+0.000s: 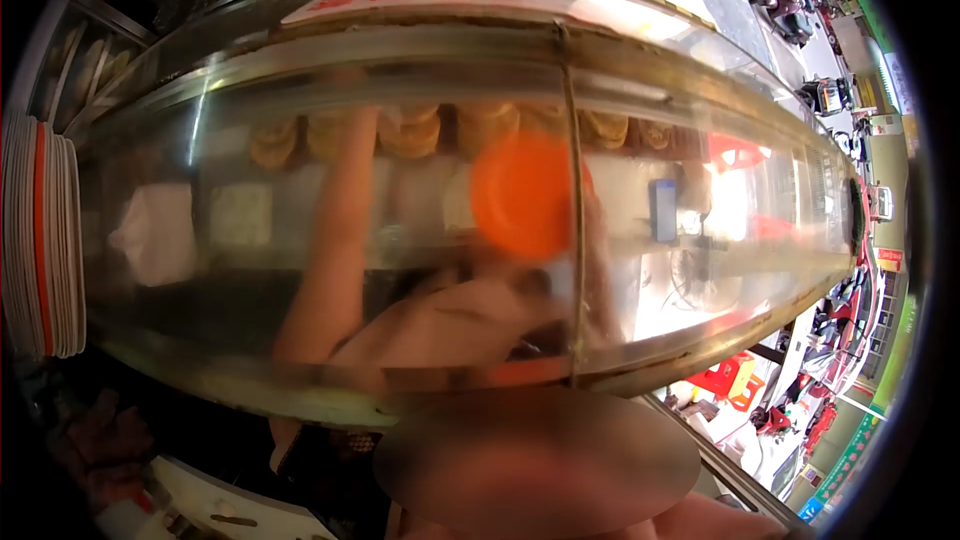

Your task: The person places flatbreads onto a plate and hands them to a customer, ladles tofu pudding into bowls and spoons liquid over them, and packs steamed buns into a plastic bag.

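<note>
Head view: an orange disc (522,195) shows inside or reflected in a glass case (450,45), near yellowish items (410,132) lined along its upper edge, seemingly for display; either hand's finger state cannot be told.

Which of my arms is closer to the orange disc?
Right. Your right arm, blurred, is beside the orange disc; your left arm is farther left, across a gap.

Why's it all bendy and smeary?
In the head view, a wide-angle lens seems to bow the glass case; in the same view, glare whitens its right end; there too, the orange round thing looks blurry, while the stacked plates look sharper.
</note>
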### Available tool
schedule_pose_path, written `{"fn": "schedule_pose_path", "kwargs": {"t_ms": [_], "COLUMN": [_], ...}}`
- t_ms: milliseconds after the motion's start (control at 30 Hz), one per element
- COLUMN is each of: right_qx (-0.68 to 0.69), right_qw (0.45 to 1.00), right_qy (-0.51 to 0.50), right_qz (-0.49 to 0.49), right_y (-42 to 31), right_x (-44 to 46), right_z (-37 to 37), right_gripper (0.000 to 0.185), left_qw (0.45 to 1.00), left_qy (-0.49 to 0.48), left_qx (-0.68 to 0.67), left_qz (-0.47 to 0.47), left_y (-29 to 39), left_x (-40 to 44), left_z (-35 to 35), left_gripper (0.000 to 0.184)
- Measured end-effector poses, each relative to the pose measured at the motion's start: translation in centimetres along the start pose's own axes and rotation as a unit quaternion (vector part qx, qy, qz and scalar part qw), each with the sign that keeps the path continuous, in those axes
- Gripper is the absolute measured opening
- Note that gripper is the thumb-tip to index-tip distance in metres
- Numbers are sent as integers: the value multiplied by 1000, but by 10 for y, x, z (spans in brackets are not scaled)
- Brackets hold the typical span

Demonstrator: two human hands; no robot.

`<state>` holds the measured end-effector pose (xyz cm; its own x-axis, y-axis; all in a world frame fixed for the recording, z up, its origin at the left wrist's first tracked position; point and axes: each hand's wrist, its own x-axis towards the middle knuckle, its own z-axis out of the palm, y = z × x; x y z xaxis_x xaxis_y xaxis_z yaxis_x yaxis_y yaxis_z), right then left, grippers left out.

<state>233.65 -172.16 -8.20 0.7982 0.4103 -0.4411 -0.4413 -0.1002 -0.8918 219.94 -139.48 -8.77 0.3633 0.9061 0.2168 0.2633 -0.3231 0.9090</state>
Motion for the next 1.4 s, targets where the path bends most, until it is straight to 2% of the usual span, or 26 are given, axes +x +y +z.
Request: {"fn": "schedule_pose_path", "kwargs": {"t_ms": [67, 133, 233, 267, 300, 367, 433, 533, 600, 700, 833, 900, 933, 1000, 1033, 1133, 1200, 1233, 1333, 1367, 1400], "right_qx": [4, 9, 19, -8, -35, -44, -52, -28, 50, 39, 33, 71, 73, 93, 100, 50, 112, 121, -8, 81, 51], "right_qw": [1000, 1000, 1000, 999, 995, 993, 991, 995, 997, 999, 997, 996, 996, 994, 993, 989, 989, 983, 970, 956, 949], "right_qy": [-3, -7, -3, -6, -12, -19, -23, -48, -37, -7, 5, 56, 56, 48, 55, 111, 90, 122, 236, 250, 277], "right_qz": [-1, -1, 11, -37, -89, -106, -121, -84, -44, -18, -75, 1, -1, -10, -16, -84, -37, -66, -58, -130, -143], "right_y": [7, 17, 23, 13, 4, 19, 22, 9, 3, 7, 19, 11, 7, 0, 5, 17, 4, 22, 106, 59, 68], "right_x": [6, 11, 4, -4, -7, -3, -8, -26, -34, -36, -37, -44, -48, -56, -55, -49, -67, -59, -12, -53, -54], "right_z": [3, 4, 11, 16, 18, 11, 8, 2, -2, -21, -37, -43, -47, -56, -63, -82, -86, -94, -144, -123, -130], "right_gripper": [39, 39, 39, 38, 37, 36, 34, 31, 29, 28, 29, 32, 32, 32, 32, 33, 34, 34, 25, 27, 27], "left_qw": [998, 984, 942, 931, 931, 928, 933, 941, 941, 943, 943, 943, 942, 960, 958, 980, 981, 980, 982, 981, 981], "left_qy": [-56, -164, -304, -323, -325, -370, -360, -338, -318, -293, -283, -270, -270, -252, -258, -132, -113, -113, -125, -132, -143], "left_qx": [-34, -76, -120, -123, -119, -31, -10, -22, 84, 90, 70, 74, 75, 50, 48, 105, 124, 126, 110, 101, 88], "left_qz": [10, -7, -81, -120, -117, -35, -27, -16, 75, 128, 159, 179, 182, 109, 118, 109, 103, 103, 94, 95, 101], "left_y": [17, 39, 54, 53, 57, 68, 79, 67, 67, 76, 69, 62, 60, 59, 52, 35, 24, 32, 21, 12, 15], "left_x": [-7, -24, -59, -67, -75, -95, -112, -125, -128, -136, -135, -130, -124, -103, -83, -30, -17, -13, -15, -12, -11], "left_z": [-2, -2, 8, 14, 16, 14, 13, 24, 32, 42, 52, 61, 65, 78, 87, 122, 129, 137, 152, 160, 169], "left_gripper": [20, 21, 22, 25, 25, 30, 29, 27, 26, 23, 21, 22, 22, 25, 25, 27, 27, 27, 27, 27, 27]}}
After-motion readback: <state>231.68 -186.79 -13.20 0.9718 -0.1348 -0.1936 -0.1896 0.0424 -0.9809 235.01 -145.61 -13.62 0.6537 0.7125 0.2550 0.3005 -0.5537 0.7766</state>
